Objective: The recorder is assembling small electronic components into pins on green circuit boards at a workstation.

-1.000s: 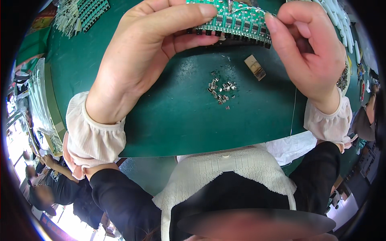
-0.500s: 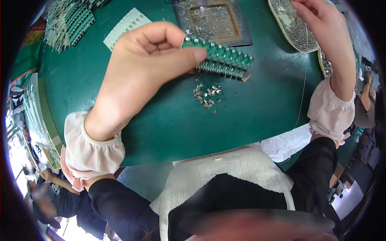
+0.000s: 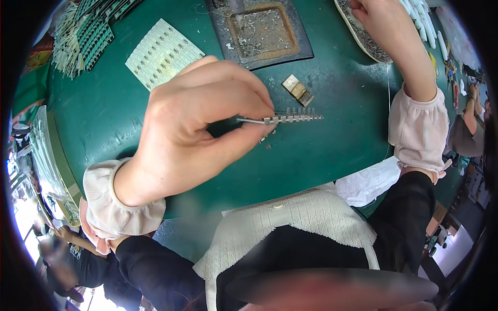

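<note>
My left hand pinches a green circuit board panel between thumb and fingers. The panel is turned nearly edge-on, with rows of small metal tabs along it. Under it, a few small metal pieces show on the green table; the hand and panel hide the others. My right hand is at the top right, fingers curled over a tray of small metal parts. Its fingertips are near the picture's edge, and what they hold cannot be made out. A thin wire hangs down beside the right forearm.
A small metal block lies beyond the panel. Behind it is a dark tray with metal scraps, a grey tool tip above. A pale board sheet and stacked green boards lie left. A co-worker is far right.
My left hand has moved nearer and tilted the panel from face-up to edge-on, uncovering the pale sheet and the metal block. My right hand has shifted up and left over the tray.
</note>
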A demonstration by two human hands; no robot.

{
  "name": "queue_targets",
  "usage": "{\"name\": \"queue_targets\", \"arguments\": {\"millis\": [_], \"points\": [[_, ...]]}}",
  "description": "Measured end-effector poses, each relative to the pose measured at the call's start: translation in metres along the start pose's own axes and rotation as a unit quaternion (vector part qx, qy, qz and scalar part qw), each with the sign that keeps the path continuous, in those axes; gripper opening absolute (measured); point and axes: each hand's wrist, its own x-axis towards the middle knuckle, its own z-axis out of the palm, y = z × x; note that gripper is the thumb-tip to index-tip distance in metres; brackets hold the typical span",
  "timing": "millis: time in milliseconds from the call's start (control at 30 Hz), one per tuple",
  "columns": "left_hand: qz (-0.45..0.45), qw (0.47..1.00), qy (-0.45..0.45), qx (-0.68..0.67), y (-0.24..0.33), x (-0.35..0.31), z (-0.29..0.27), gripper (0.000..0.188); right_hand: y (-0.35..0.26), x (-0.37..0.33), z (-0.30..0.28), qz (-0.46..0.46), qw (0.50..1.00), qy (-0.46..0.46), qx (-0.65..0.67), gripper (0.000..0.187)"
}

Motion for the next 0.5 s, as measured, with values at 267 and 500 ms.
{"name": "queue_targets", "arguments": {"millis": [267, 500], "points": [[-0.003, 1.000, 0.011, -0.010, 0.001, -0.005, 0.006, 0.018, 0.003, -0.005, -0.013, 0.008, 1.000, 0.023, 0.007, 0.012], [0.024, 0.999, 0.009, 0.043, 0.001, -0.002, 0.006, 0.022, 0.000, -0.005, -0.011, -0.084, 0.996, -0.004, 0.005, 0.010]]}}
